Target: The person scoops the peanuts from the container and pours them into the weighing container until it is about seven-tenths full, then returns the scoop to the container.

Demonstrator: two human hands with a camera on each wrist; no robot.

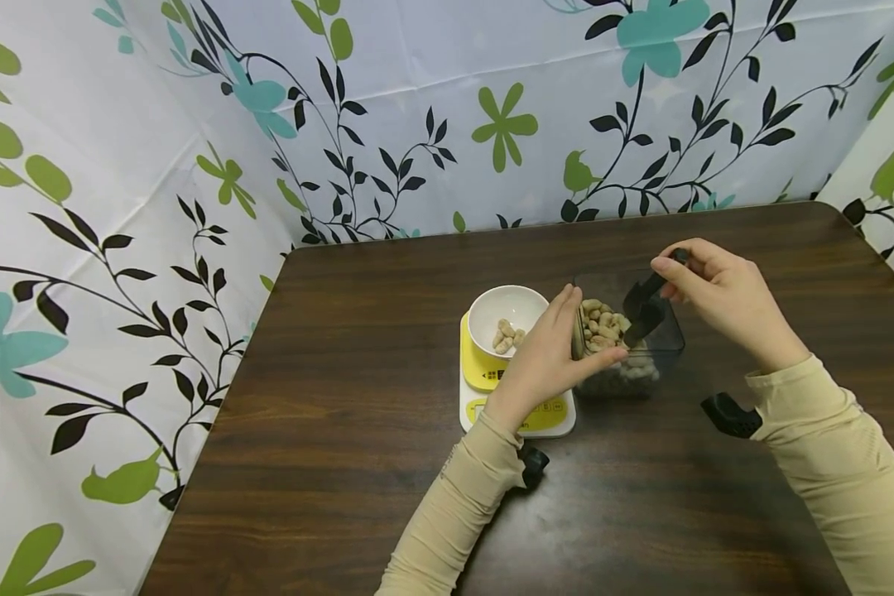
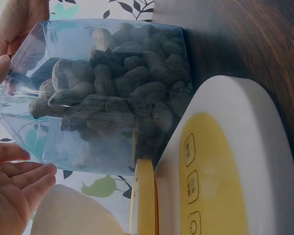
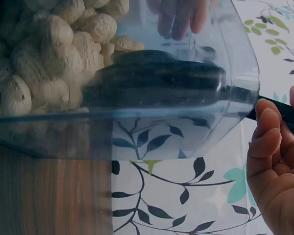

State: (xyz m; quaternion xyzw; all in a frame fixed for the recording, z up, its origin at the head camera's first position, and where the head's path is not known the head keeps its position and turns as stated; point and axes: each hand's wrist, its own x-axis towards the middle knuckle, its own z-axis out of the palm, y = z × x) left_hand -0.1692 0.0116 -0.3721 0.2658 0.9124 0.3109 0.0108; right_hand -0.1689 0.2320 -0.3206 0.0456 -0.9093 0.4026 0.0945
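Note:
In the head view my right hand (image 1: 726, 294) pinches the handle of a black scoop (image 1: 642, 321). The scoop's head tilts down inside a clear plastic container (image 1: 670, 348), against the unshelled peanuts (image 1: 603, 327). My left hand (image 1: 547, 360) rests at the container's left side with fingers straight and thumb reaching over the near rim. Beside it a white bowl (image 1: 517, 300), with several peanuts in it, stands on a yellow and white kitchen scale (image 1: 473, 377). Through the container's wall, the right wrist view shows the scoop head (image 3: 157, 81) touching the peanuts.
A dark wooden table (image 1: 358, 372) carries everything. Behind it and on the left hangs a white curtain (image 1: 417, 83) with leaf and bird prints. My left forearm crosses in front of the scale and hides part of its front panel (image 2: 210, 171).

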